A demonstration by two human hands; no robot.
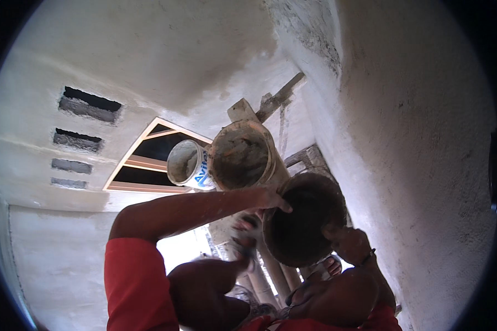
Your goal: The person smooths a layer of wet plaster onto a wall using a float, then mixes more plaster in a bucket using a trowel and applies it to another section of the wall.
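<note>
A dark round bucket point(306, 220) is tilted with its mouth toward me, and its inside is in shadow, so I cannot tell how much it holds. At its upper left rim, my left hand point(270, 199) is closed on the edge, with the thumb over the lip. My right hand point(348, 243) grips the right side of the same rim. Just beyond my left hand stands a mortar-crusted bucket point(242, 157) containing grey-brown mortar. Beside it, farther left, is a smaller white bucket point(185, 164) with blue lettering.
Round poles point(262, 276) lie below me, near my feet. A rough plastered wall point(408, 165) rises close on the right. Wooden scaffold pieces point(281, 98) stand past the buckets. To the left are a slatted wooden frame point(141, 161) and several rectangular wall openings point(88, 105).
</note>
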